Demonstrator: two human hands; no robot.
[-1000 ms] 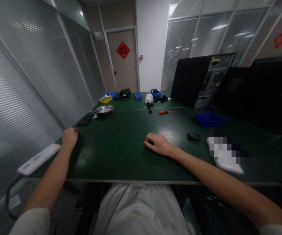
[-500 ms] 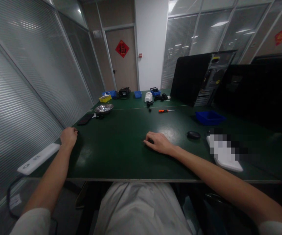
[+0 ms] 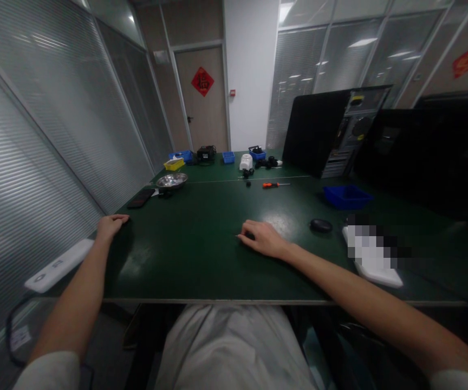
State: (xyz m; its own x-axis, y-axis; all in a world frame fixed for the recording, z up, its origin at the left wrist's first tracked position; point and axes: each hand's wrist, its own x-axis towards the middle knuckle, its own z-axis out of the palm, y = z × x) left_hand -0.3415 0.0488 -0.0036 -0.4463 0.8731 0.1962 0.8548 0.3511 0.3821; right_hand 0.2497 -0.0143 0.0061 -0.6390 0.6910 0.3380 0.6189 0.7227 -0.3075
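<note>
Near the left edge of the green table, my left hand (image 3: 110,225) rests with its fingers stretched out and nothing visible in it. Just beyond it lies a dark phone (image 3: 141,199). My right hand (image 3: 260,237) lies on the middle of the tabletop with curled fingers, thumb and fingertips closed to the left. A tiny thin tip pokes out at the fingertips, too small to name. To the right of that hand sits a black computer mouse (image 3: 320,225).
A white power strip (image 3: 60,265) lies along the left edge. Farther back are a metal bowl (image 3: 171,180), an orange screwdriver (image 3: 271,185), a yellow tray (image 3: 174,164) and a blue tray (image 3: 346,198). A computer case (image 3: 323,135) stands back right.
My left hand's curled fingers have straightened, and it has shifted slightly left; a small dark thing seen at its fingertips no longer shows. My right hand stays in place.
</note>
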